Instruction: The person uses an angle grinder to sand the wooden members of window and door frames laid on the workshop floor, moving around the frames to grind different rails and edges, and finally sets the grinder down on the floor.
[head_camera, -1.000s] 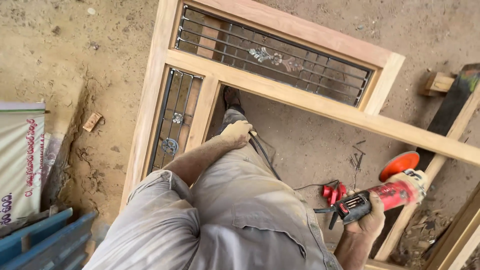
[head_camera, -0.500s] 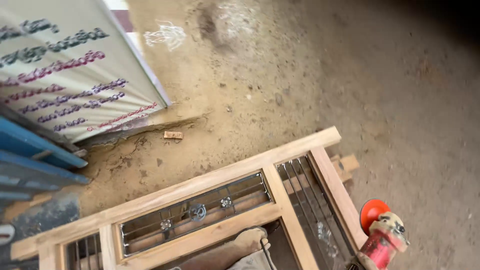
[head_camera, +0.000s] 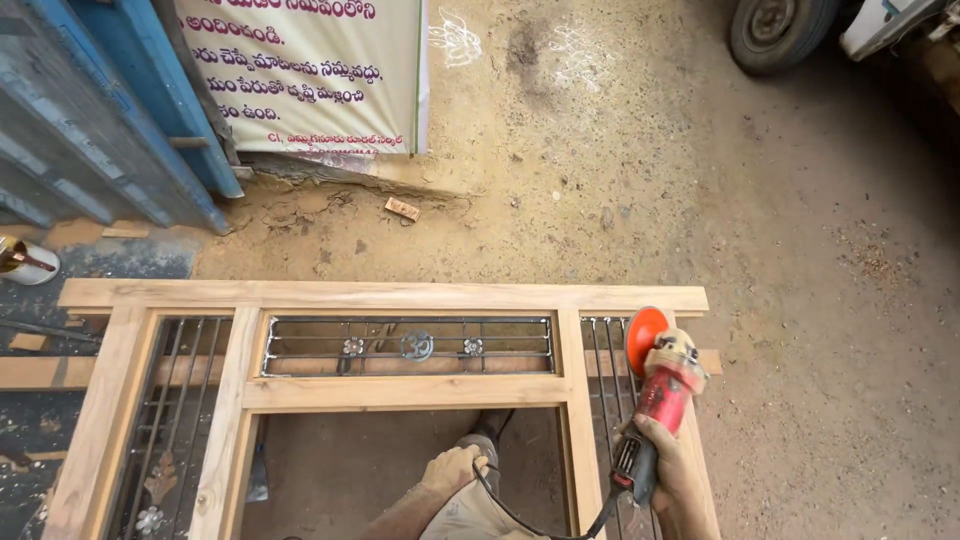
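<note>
A pale wooden window frame (head_camera: 400, 296) with dark metal grilles lies flat on the dirt ground. My right hand (head_camera: 672, 478) grips the body of a red angle grinder (head_camera: 660, 392); its orange sanding disc (head_camera: 642, 338) stands upright over the frame's right grille panel. The grinder's black cord (head_camera: 540, 522) loops down to the left. My left hand (head_camera: 452, 468) rests on my knee inside the frame's lower opening, touching the cord. My shoe (head_camera: 490, 428) stands on the ground within that opening.
A printed white banner (head_camera: 310, 75) leans against a blue metal structure (head_camera: 110, 130) at the upper left. A small wood block (head_camera: 402, 208) lies on the dirt. A vehicle tyre (head_camera: 780, 30) is at the top right. A white tin (head_camera: 28, 262) sits at the left edge.
The view has swung round, so the frame now lies level across the lower picture. The grinder stays in my right hand, and my left hand stays on my knee.
</note>
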